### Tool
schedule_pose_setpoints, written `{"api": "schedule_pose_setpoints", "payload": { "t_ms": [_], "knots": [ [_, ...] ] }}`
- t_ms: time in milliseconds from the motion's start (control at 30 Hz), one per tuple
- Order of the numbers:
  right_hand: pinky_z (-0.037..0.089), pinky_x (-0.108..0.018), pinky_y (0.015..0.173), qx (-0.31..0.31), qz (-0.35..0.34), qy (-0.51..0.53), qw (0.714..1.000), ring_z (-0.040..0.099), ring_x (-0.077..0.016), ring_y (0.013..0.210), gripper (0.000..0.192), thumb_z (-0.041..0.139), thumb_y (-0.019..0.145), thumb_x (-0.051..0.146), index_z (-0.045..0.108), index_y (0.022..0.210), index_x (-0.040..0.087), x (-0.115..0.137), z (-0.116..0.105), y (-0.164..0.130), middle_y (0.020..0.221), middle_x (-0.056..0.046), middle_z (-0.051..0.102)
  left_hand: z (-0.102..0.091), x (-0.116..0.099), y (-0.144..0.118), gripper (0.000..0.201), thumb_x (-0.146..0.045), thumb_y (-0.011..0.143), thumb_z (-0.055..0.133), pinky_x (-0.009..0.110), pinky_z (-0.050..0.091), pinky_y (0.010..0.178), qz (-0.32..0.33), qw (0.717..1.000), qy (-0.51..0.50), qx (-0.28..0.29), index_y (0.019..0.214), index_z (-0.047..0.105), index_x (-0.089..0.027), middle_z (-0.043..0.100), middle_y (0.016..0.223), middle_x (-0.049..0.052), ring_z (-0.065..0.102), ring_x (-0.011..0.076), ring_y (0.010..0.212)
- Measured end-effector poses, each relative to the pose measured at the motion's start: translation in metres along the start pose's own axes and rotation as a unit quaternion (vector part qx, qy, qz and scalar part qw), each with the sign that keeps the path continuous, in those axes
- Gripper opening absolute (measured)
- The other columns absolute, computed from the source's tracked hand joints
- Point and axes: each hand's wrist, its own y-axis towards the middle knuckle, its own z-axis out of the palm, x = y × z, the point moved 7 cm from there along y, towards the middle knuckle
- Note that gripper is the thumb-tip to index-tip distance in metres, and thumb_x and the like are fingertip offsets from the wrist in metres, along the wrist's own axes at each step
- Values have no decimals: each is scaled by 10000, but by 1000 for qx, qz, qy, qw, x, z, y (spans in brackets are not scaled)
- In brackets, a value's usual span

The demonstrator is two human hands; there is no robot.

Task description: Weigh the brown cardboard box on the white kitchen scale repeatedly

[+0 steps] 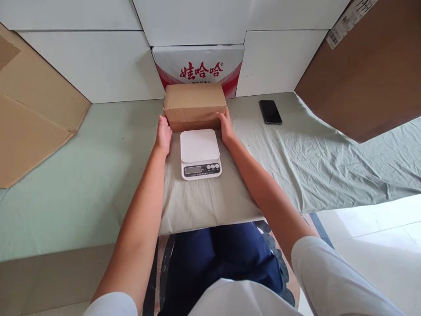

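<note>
A closed brown cardboard box (194, 104) sits on the green cloth just behind a white kitchen scale (200, 153). My left hand (163, 134) presses against the box's near left corner. My right hand (226, 126) grips its near right corner. Both hands flank the scale without touching it. The scale's platform is bare and its display faces me.
A black phone (270, 111) lies face up to the right of the box. A red-and-white printed carton (200, 66) stands against the white wall behind. Flattened cardboard (31, 118) leans at the left, a big brown box (368, 74) at the right. The table edge (210, 221) is near my lap.
</note>
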Motion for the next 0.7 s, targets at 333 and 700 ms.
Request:
{"api": "schedule_pose_setpoints", "payload": {
  "t_ms": [333, 700],
  "knots": [
    [159, -456, 1417, -59, 31, 7, 998, 146, -224, 1718, 1053, 562, 769, 729, 216, 1637, 245, -14, -28, 8, 1811, -52, 205, -39, -8, 3, 954, -918, 889, 210, 474, 108, 1385, -8, 998, 18, -62, 1579, 496, -324, 268, 1795, -16, 92, 247, 1700],
    [240, -493, 1398, -13, -19, 9, 1000, 334, -272, 1643, 888, 599, 767, 730, 431, 1520, 289, -10, -12, -5, 1718, -31, 423, -38, 2, 2, 1083, -1007, 790, 237, 485, 73, 1404, -14, 999, 13, -37, 1547, 525, -288, 291, 1788, 21, 95, 289, 1701]
  ]
}}
